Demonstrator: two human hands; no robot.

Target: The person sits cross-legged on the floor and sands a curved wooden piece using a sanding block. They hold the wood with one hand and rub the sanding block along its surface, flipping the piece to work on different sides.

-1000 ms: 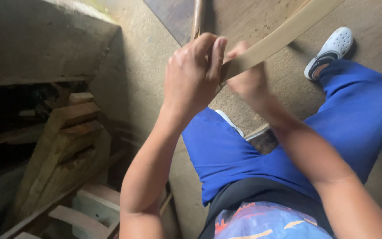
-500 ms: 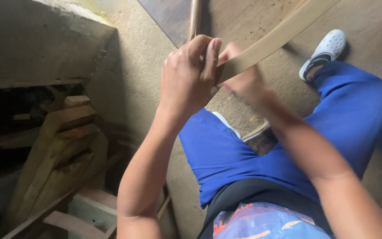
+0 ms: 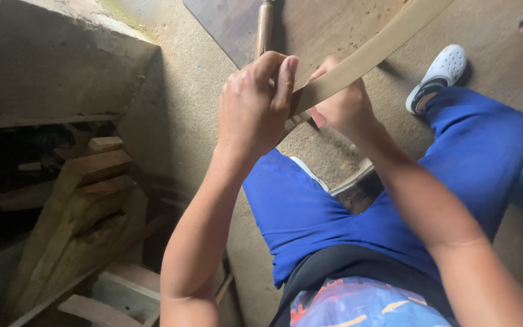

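nearest the camera, at the bottom edge, a bright printed shirt (image 3: 364, 306) and blue trousers (image 3: 334, 218) show the person seated low, knees apart, over a gritty concrete floor (image 3: 201, 121). between the knees a metal-edged object (image 3: 353, 189) lies on the ground, too hidden to name.

above the lap both forearms rise to meet. the left hand (image 3: 255, 106) is curled closed, fingers wrapped and thumb laid over the near end of a long flat tan strip (image 3: 370, 54), most likely split bamboo or cane. the right hand (image 3: 343, 106) sits just behind it, touching the strip's underside, its fingers folded round the strip and something small and pinkish; whether it pinches a blade there i cannot tell. from the hands the strip runs up and away to the right, out of the top edge.

judging by the close two-handed grip at the strip's end, the step in hand looks like splitting or shaving the strip. the next move would call for firm grips and steady, even pull, so the strip does not tear off-line.

left of the arms, stacked wooden blocks (image 3: 86, 200) sit under a concrete ledge (image 3: 49, 66). farther off, a white clog (image 3: 440, 75) covers the right foot, and a wooden handle (image 3: 264, 27) lies on a dark board (image 3: 231, 24).
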